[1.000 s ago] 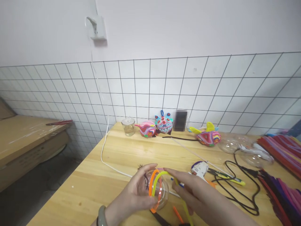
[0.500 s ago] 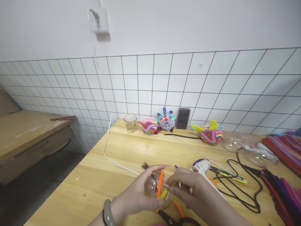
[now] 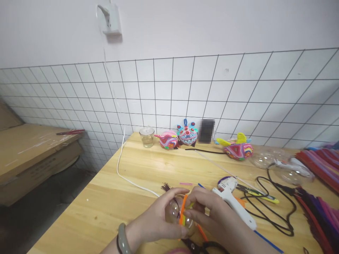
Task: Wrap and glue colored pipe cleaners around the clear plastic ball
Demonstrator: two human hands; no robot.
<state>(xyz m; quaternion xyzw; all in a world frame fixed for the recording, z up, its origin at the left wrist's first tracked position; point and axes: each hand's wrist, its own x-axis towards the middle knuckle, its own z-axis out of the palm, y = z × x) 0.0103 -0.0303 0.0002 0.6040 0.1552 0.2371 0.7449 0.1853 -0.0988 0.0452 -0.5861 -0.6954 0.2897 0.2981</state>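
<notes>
My left hand [image 3: 156, 220] cups a clear plastic ball [image 3: 176, 213] low at the middle of the wooden table [image 3: 119, 197]. An orange pipe cleaner [image 3: 183, 209] runs around the ball, with a yellow-green one [image 3: 190, 205] beside it. My right hand [image 3: 209, 211] presses the yellow-green pipe cleaner against the ball with its fingertips. A green bangle sits on my left wrist. Black-handled scissors [image 3: 201, 245] lie just under my hands.
A white glue gun [image 3: 231, 197] with a black cord [image 3: 275, 211] lies to the right. Finished colourful ornaments [image 3: 237, 150] and a small glass jar [image 3: 147, 137] stand by the tiled wall. Pipe cleaner bundles [image 3: 321, 197] fill the right edge. A white cable [image 3: 124, 176] crosses the table.
The yellow-green pipe cleaner's loop has been pulled down tight on the ball. My right hand has closed in onto the ball. The view has shifted slightly upward.
</notes>
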